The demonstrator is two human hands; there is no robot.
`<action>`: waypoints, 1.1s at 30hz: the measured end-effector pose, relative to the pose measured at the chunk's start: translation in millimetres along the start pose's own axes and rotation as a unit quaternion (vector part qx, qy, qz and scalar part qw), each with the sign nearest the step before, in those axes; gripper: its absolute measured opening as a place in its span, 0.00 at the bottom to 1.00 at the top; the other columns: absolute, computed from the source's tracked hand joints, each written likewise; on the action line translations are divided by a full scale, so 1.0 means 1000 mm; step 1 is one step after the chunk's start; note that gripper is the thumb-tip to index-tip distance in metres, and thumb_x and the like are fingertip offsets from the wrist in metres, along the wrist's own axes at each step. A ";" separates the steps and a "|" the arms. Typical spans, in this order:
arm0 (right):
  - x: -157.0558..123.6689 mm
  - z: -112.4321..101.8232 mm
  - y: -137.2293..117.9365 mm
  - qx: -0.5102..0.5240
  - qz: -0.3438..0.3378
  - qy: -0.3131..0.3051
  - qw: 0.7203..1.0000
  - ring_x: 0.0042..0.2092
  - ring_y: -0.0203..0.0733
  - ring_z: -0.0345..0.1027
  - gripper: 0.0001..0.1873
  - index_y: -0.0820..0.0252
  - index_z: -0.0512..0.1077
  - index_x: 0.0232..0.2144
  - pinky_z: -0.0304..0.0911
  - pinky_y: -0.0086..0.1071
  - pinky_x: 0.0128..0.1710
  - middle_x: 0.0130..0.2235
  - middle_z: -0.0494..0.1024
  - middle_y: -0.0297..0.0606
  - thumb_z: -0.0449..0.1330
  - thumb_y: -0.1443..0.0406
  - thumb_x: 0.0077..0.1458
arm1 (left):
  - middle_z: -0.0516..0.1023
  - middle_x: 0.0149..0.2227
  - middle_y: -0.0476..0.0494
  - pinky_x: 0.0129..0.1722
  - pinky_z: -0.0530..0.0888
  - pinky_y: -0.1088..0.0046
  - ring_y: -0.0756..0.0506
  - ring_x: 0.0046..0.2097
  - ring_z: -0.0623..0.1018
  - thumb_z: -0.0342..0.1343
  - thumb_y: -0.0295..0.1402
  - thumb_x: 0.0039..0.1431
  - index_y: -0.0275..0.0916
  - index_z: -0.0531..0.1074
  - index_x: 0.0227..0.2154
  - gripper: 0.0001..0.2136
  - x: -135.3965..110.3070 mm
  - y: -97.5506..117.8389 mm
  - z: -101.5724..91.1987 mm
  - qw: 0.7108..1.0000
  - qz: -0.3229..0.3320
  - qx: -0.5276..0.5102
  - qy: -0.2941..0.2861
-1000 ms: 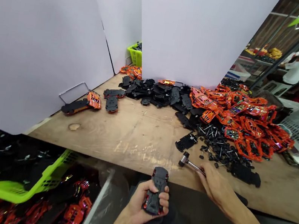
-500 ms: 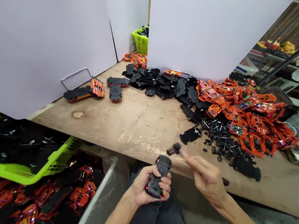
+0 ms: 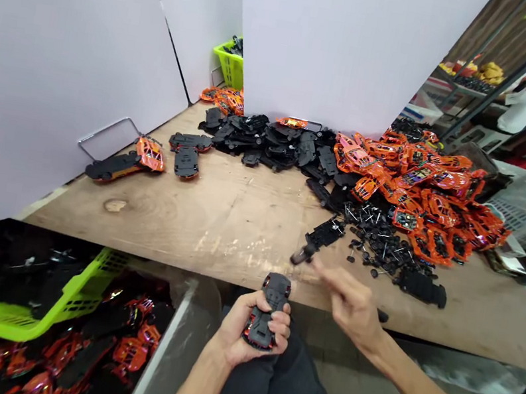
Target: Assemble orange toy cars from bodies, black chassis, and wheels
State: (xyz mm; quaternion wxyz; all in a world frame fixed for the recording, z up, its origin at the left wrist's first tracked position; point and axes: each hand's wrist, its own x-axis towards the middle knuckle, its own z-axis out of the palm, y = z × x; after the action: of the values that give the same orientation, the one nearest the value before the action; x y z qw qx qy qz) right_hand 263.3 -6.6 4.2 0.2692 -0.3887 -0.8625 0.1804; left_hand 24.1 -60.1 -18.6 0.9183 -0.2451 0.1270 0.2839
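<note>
Now the right hand has swung the small mallet up and across, so its dark head sits further left than a moment earlier, out over the bench and just beside the black chassis plate; before, the metal shaft showed low and long, whereas now it is mostly hidden behind the fingers. The left hand still grips the toy car underside up, red-orange body showing at its edges, above the lap. The hands stay apart, with the mallet head near the car but not touching it. Loose black wheels and axles and orange car shells lie beyond the right hand on the plywood bench.
</note>
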 end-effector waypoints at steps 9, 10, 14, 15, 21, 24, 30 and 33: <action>-0.013 -0.024 0.032 -0.060 0.084 0.059 0.993 0.52 0.51 0.75 0.20 0.49 0.77 0.57 0.72 0.47 0.53 0.50 0.79 0.45 0.53 0.66 0.70 | 0.78 0.38 0.37 0.37 0.75 0.71 0.47 0.35 0.77 0.64 0.27 0.50 0.29 0.75 0.39 0.13 0.000 -0.020 -0.013 0.952 0.186 0.224 0.097; -0.014 -0.022 0.027 -0.069 0.096 0.095 0.988 0.53 0.53 0.74 0.18 0.49 0.78 0.56 0.71 0.51 0.55 0.51 0.78 0.47 0.54 0.65 0.70 | 0.80 0.39 0.36 0.37 0.76 0.69 0.45 0.36 0.79 0.67 0.30 0.51 0.30 0.77 0.41 0.15 -0.002 -0.025 -0.015 0.929 0.217 0.273 0.124; -0.017 0.006 -0.017 0.141 0.166 0.153 0.964 0.53 0.52 0.76 0.20 0.49 0.72 0.59 0.75 0.47 0.54 0.52 0.79 0.46 0.61 0.57 0.67 | 0.82 0.44 0.40 0.46 0.78 0.65 0.41 0.43 0.81 0.76 0.39 0.47 0.38 0.79 0.49 0.25 0.001 -0.031 -0.008 0.856 0.371 0.330 0.147; -0.017 0.017 -0.028 0.233 0.172 0.119 0.950 0.52 0.52 0.78 0.25 0.49 0.69 0.61 0.77 0.44 0.52 0.52 0.79 0.46 0.64 0.55 0.65 | 0.83 0.45 0.40 0.50 0.76 0.65 0.40 0.47 0.81 0.77 0.40 0.46 0.39 0.79 0.48 0.26 0.002 -0.027 -0.002 0.837 0.418 0.325 0.137; 0.003 0.062 -0.028 0.302 0.161 0.142 0.929 0.48 0.50 0.81 0.11 0.50 0.76 0.47 0.78 0.34 0.47 0.46 0.83 0.39 0.65 0.58 0.63 | 0.85 0.44 0.38 0.52 0.75 0.63 0.36 0.49 0.82 0.77 0.35 0.45 0.39 0.81 0.42 0.20 -0.006 0.022 0.043 0.668 0.438 0.591 0.114; 0.011 0.060 -0.010 0.231 0.123 0.143 0.954 0.49 0.51 0.80 0.13 0.49 0.77 0.48 0.78 0.36 0.48 0.48 0.83 0.39 0.66 0.63 0.60 | 0.85 0.44 0.40 0.53 0.74 0.65 0.38 0.48 0.82 0.76 0.33 0.47 0.44 0.84 0.45 0.19 -0.011 0.041 0.049 0.535 0.403 0.734 0.115; 0.010 0.063 -0.009 0.195 0.128 0.157 0.960 0.46 0.48 0.80 0.12 0.53 0.76 0.47 0.77 0.36 0.48 0.45 0.83 0.39 0.64 0.68 0.61 | 0.87 0.44 0.41 0.52 0.75 0.62 0.36 0.46 0.83 0.72 0.35 0.52 0.45 0.85 0.45 0.15 0.002 0.046 0.032 0.506 0.414 0.742 0.145; 0.011 0.067 -0.012 0.174 0.112 0.184 0.961 0.48 0.48 0.79 0.13 0.54 0.75 0.48 0.76 0.39 0.50 0.46 0.82 0.42 0.58 0.71 0.64 | 0.87 0.44 0.41 0.54 0.76 0.60 0.35 0.46 0.83 0.73 0.34 0.50 0.46 0.86 0.42 0.14 0.005 0.043 0.030 0.521 0.428 0.718 0.173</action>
State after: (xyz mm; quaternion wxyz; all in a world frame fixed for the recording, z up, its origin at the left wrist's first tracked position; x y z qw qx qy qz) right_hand 209.7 -12.5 -38.7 0.4650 -0.4563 -0.7043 0.2820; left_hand 5.7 -11.7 -11.1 0.5110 0.5365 0.5340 0.4073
